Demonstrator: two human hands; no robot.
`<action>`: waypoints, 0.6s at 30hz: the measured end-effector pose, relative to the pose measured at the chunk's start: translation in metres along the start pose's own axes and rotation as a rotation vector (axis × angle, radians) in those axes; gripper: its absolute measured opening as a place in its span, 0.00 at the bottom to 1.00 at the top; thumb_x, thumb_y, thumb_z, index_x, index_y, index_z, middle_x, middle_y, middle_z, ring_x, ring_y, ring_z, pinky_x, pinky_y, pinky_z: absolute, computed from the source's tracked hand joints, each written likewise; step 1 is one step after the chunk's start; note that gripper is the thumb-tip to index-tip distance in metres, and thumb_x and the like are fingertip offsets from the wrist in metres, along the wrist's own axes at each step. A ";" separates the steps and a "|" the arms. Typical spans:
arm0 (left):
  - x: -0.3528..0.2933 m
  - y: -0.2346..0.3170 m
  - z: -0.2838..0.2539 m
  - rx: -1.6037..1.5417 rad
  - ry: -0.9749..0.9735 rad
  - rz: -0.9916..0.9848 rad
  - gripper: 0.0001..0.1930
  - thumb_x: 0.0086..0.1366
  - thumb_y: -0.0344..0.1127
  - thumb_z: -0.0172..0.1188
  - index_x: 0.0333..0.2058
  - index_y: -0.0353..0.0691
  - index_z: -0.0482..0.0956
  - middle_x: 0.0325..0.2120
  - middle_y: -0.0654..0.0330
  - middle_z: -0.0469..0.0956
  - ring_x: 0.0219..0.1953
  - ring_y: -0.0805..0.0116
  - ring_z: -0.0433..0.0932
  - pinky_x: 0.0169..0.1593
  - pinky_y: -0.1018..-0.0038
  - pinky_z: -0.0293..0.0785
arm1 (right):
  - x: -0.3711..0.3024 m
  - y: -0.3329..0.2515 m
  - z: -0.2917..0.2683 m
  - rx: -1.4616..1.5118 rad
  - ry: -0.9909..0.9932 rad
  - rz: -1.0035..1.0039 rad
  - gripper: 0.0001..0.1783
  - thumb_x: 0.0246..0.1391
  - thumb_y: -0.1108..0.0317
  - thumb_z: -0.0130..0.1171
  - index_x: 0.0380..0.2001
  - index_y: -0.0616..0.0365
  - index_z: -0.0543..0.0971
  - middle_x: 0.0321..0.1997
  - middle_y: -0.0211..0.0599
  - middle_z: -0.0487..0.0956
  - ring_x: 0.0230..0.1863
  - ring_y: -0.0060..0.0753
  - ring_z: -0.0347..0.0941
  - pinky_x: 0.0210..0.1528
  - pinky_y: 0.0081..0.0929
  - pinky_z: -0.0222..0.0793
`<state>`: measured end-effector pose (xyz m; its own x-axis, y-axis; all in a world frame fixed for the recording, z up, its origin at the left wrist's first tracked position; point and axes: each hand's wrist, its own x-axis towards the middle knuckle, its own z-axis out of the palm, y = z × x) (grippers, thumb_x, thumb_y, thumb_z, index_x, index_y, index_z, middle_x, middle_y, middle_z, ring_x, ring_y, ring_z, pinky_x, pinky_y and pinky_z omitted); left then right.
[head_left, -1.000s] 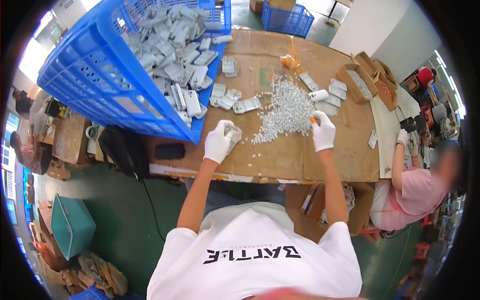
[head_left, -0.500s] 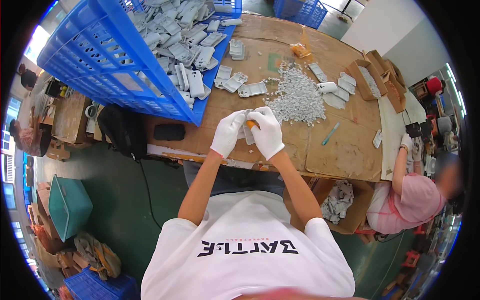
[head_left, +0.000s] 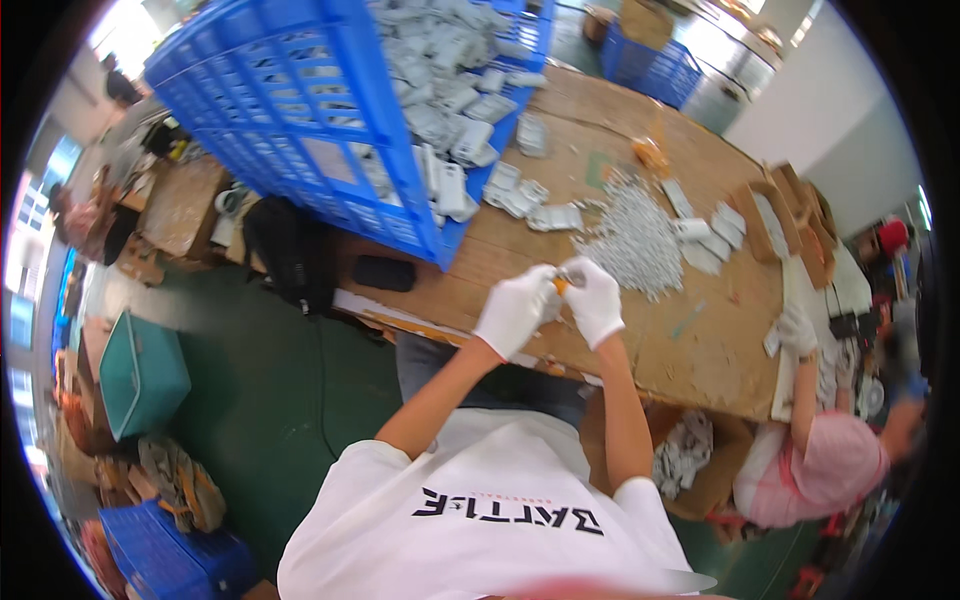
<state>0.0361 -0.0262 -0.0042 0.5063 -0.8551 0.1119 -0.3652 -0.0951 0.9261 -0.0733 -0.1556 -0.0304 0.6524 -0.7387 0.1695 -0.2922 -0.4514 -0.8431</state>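
Observation:
My left hand, in a white glove, is closed over the table's near edge; the white plastic casing seen in it earlier is now mostly hidden by the gloves. Against it, my gloved right hand grips a small orange-handled tool, whose working end I cannot make out. Beyond my hands lies a heap of small whitish plastic pieces. Several white casings rest left of the heap, and more casings lie right of it.
A large blue crate full of white casings stands at the left. A black pouch and a pen lie on the cardboard-covered table. Open boxes line the right side, where a co-worker's gloved hand reaches in.
The view has swung, so the table and crate appear shifted right. My hands stay together, with the orange-handled tool between them. A co-worker's hand has reached the small white part at the right edge.

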 end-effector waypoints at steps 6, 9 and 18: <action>-0.010 -0.015 0.003 0.206 0.029 0.079 0.13 0.59 0.34 0.65 0.43 0.40 0.78 0.38 0.46 0.81 0.39 0.47 0.82 0.40 0.59 0.79 | -0.016 0.000 0.013 -0.073 -0.058 -0.129 0.08 0.54 0.70 0.62 0.37 0.57 0.81 0.31 0.49 0.82 0.33 0.48 0.80 0.37 0.37 0.74; -0.012 -0.017 0.024 0.147 0.021 0.212 0.16 0.59 0.33 0.64 0.46 0.42 0.79 0.41 0.48 0.82 0.42 0.48 0.82 0.45 0.60 0.79 | -0.029 0.006 -0.010 0.016 -0.125 0.011 0.09 0.55 0.74 0.60 0.41 0.62 0.81 0.33 0.49 0.83 0.34 0.32 0.81 0.38 0.33 0.74; -0.022 -0.014 0.033 0.173 0.159 0.052 0.09 0.65 0.30 0.54 0.43 0.42 0.78 0.36 0.53 0.82 0.40 0.49 0.82 0.44 0.58 0.77 | -0.039 -0.008 0.001 -0.101 -0.199 -0.122 0.17 0.59 0.82 0.52 0.52 0.63 0.74 0.48 0.49 0.79 0.51 0.45 0.78 0.54 0.33 0.72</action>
<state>0.0038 -0.0229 -0.0316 0.5949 -0.7714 0.2261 -0.5155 -0.1503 0.8436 -0.0954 -0.1225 -0.0306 0.8087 -0.5676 0.1545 -0.2650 -0.5860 -0.7657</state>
